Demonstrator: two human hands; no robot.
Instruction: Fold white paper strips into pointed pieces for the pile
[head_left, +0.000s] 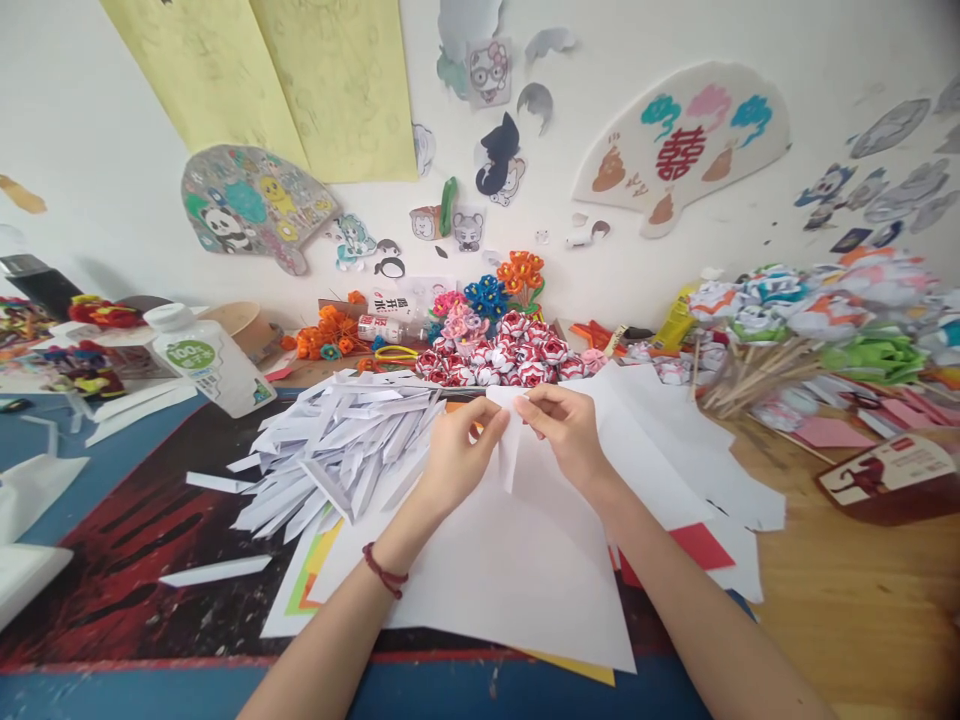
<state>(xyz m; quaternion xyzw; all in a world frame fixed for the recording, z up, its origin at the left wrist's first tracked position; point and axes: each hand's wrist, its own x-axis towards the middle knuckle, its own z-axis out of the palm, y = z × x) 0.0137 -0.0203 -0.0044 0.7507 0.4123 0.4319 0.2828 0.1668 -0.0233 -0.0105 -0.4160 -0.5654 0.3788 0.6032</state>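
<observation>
Between both hands is a small folded strip of white paper [509,455], pinched near its top end and hanging down. My left hand [466,440], with a dark red cord bracelet on the wrist, has thumb and forefinger closed on the strip's left side. My right hand [564,430] pinches the same strip from the right, its other fingers curled. Below them lie large white paper sheets [517,580], with yellow, green and orange sheets showing at the edges. Left of my left hand is a loose heap of folded white paper strips [337,450].
A white bottle [210,360] stands tilted at the left. Red-and-white paper flowers [517,350] are piled behind the hands, beside orange ones [326,330]. Paper flowers on sticks [795,310] lie at the right, above a brown packet [889,478]. A red sheet [697,550] pokes out.
</observation>
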